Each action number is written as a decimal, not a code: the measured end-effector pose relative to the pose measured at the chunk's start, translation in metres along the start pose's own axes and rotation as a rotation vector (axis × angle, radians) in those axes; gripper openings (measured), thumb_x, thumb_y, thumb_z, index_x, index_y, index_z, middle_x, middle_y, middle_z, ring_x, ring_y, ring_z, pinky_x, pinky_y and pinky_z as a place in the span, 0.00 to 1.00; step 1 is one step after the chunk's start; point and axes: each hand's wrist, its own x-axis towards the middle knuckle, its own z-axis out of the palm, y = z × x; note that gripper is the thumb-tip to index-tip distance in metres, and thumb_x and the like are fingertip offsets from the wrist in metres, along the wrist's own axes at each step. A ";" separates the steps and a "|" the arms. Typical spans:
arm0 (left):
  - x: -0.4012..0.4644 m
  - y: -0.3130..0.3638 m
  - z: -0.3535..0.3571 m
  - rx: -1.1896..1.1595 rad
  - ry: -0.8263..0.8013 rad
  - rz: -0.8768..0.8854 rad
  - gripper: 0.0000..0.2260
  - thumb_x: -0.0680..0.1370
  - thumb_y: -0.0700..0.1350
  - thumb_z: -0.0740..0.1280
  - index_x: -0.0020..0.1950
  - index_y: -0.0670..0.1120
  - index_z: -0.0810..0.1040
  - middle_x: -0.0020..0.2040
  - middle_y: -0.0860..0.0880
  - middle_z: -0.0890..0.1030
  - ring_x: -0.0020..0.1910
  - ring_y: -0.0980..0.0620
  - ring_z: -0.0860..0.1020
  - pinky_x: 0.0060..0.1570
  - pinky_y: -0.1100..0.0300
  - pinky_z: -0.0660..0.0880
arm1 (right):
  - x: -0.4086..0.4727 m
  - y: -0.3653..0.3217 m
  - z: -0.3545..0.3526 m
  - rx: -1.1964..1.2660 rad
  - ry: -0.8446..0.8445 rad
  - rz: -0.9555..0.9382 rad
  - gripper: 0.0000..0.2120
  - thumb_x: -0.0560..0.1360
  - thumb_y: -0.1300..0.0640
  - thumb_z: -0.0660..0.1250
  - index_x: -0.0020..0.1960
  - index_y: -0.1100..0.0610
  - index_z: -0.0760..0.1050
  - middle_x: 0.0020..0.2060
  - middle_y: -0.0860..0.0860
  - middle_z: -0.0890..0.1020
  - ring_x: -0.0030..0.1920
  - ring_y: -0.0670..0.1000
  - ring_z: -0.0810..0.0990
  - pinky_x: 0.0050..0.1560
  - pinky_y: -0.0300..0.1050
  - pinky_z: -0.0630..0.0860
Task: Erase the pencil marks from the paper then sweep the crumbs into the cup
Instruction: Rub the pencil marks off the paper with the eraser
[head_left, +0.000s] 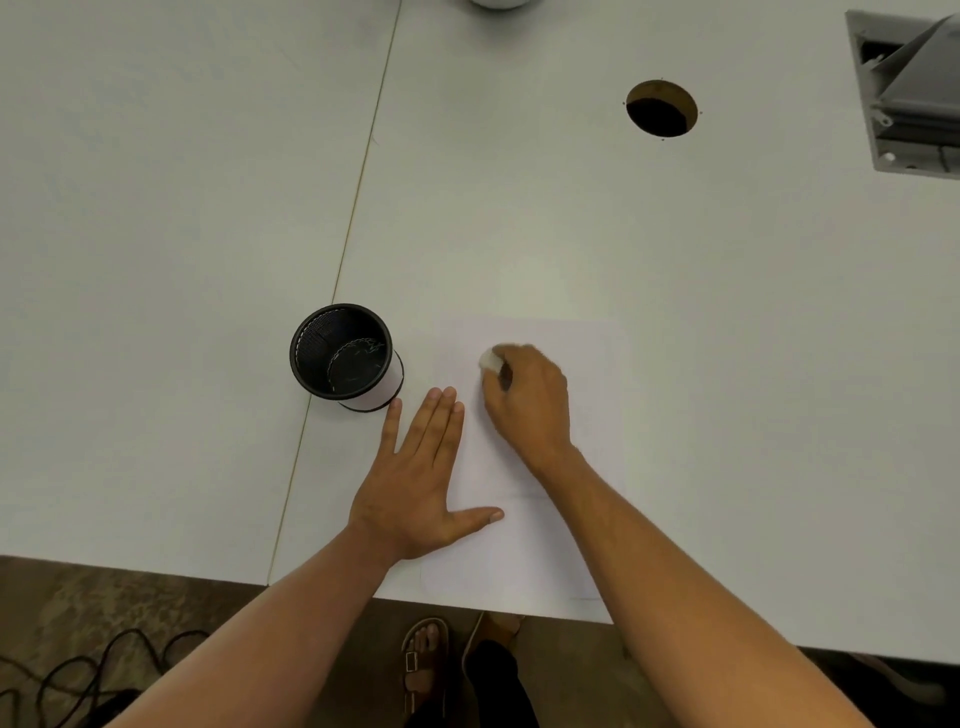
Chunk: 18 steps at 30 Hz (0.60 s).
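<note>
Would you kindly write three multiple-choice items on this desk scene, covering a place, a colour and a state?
1. The mesh cup stands where?
A. left of the paper
B. on the paper
C. beside the cable hole

2. The cup's colour?
A. white
B. black
C. red

3. The left hand is:
A. fisted
B. lifted
C. flat, fingers spread

Answers: 1 A, it sits on bare table beside the sheet; 2 B, dark mesh; 3 C, the palm presses the paper's edge while the right hand grips the eraser.

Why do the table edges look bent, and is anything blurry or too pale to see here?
Head view: the wide lens bows the table edges; the eraser in the right hand is smeared by motion; the paper nearly blends into the table, its pencil marks barely visible; lighting is even, shadows soft.
</note>
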 end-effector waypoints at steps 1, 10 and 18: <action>0.000 0.000 0.000 -0.004 0.012 0.006 0.51 0.76 0.77 0.51 0.82 0.37 0.52 0.83 0.41 0.50 0.83 0.44 0.48 0.77 0.33 0.49 | -0.016 0.000 0.000 0.000 -0.017 -0.026 0.09 0.76 0.58 0.65 0.53 0.60 0.79 0.43 0.54 0.82 0.41 0.51 0.79 0.41 0.39 0.71; 0.000 0.000 -0.002 -0.010 0.006 -0.001 0.51 0.76 0.77 0.52 0.82 0.37 0.51 0.83 0.41 0.49 0.83 0.44 0.47 0.77 0.32 0.51 | -0.006 0.009 -0.012 -0.025 -0.007 0.012 0.07 0.76 0.56 0.66 0.49 0.57 0.80 0.42 0.52 0.83 0.42 0.51 0.80 0.41 0.39 0.71; -0.001 -0.001 -0.001 -0.018 0.022 0.016 0.49 0.76 0.76 0.50 0.82 0.37 0.53 0.83 0.40 0.51 0.83 0.44 0.49 0.77 0.32 0.52 | -0.062 -0.001 -0.005 -0.045 -0.049 -0.040 0.07 0.76 0.58 0.65 0.52 0.58 0.79 0.41 0.53 0.82 0.41 0.51 0.79 0.39 0.39 0.70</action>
